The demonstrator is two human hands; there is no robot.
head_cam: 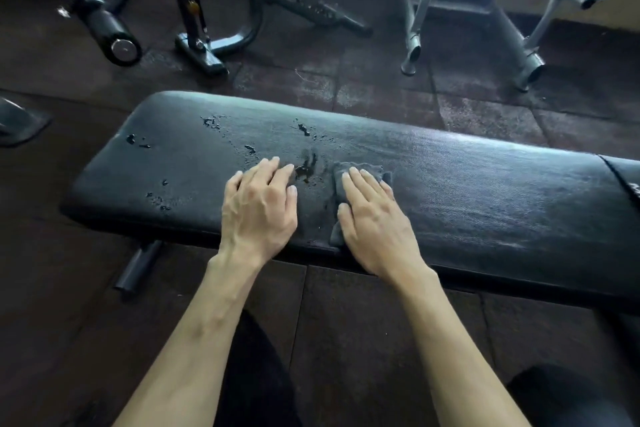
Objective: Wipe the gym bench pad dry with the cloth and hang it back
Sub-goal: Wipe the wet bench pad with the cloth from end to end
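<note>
A long black bench pad [450, 191] lies across the view from left to right. Water drops and small puddles [306, 168] dot its left half. The right half looks smooth with a dull sheen. My right hand [375, 218] lies flat with straight fingers on a small grey cloth [341, 172], pressing it onto the pad just right of the largest puddle. Most of the cloth is hidden under that hand. My left hand [258, 208] rests on the bare pad beside it, fingers lightly bent, holding nothing.
Dark rubber floor tiles [346, 322] surround the bench. A black exercise machine [194, 10] with roller pads stands at the back left. A grey metal frame [519, 45] with tube feet stands at the back right. A bench foot bar [138, 263] sticks out below the pad's left end.
</note>
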